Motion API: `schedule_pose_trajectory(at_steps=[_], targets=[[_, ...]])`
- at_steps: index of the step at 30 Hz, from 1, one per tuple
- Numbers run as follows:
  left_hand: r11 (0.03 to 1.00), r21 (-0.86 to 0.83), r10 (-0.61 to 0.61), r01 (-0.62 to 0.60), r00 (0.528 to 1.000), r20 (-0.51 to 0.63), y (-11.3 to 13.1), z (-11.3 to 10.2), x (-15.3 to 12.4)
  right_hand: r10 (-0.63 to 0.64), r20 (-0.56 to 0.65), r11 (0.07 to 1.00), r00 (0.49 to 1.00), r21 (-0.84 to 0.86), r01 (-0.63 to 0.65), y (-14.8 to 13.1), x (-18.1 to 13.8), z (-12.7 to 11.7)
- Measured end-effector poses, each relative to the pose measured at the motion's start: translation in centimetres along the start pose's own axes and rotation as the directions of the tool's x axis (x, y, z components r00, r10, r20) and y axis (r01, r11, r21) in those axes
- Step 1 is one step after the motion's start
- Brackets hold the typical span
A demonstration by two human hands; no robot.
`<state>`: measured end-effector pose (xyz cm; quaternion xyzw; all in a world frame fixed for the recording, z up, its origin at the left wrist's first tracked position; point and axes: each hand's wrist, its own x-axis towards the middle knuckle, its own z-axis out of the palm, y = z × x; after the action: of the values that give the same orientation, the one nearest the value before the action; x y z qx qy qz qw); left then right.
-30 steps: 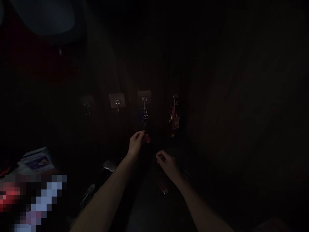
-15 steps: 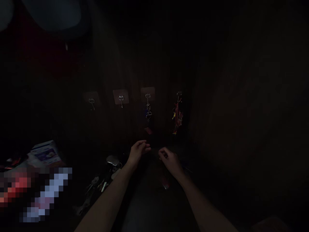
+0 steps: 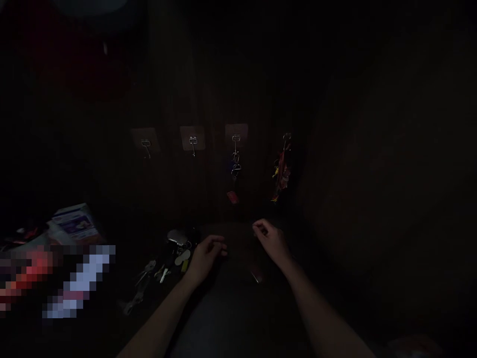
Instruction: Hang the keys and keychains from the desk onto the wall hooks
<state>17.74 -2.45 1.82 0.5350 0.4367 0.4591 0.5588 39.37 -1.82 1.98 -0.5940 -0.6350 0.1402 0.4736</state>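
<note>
Keys [image 3: 163, 275] lie on the dark counter [image 3: 216, 318], beside our left hand [image 3: 204, 256], whose grip is half-spread with nothing visible inside, and though we cannot tell whether our curled right hand [image 3: 274, 241] holds anything, we should pinch lightly to avoid tangling.

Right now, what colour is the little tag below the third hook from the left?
Red: the tag shows best in the head view, though dimly.

No readable text or labels
</note>
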Motion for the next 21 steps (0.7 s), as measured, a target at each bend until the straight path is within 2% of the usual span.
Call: schedule_pose_trajectory(at_steps=[4, 8, 11, 16, 21], targets=[[0.986, 0.142, 0.092, -0.091, 0.996, -0.001, -0.6, -0.1, -1.2, 0.016, -0.007, 0.999, 1.000, -0.039, -0.016, 0.0, 0.2, -0.7], [0.968, 0.217, 0.131, -0.128, 0.991, 0.004, -1.1, -0.2, -1.5, 0.035, 0.027, 0.995, 0.999, -0.094, -0.032, 0.3, 0.3, -1.5], [0.964, 0.232, 0.131, -0.133, 0.991, 0.021, -1.3, -0.3, -1.4, 0.028, 0.106, 0.986, 0.994, -0.164, -0.010, 0.6, 0.3, -1.9], [0.958, 0.248, 0.140, -0.144, 0.990, 0.036, -1.5, -0.4, -1.2, -0.039, 0.255, 0.953, 0.966, -0.280, 0.112, 1.5, 0.0, -2.2], [0.964, 0.223, 0.140, -0.145, 0.989, 0.036, -1.5, -0.4, -1.2, -0.030, 0.307, 0.915, 0.951, -0.376, 0.150, 2.1, -0.2, -2.1]])
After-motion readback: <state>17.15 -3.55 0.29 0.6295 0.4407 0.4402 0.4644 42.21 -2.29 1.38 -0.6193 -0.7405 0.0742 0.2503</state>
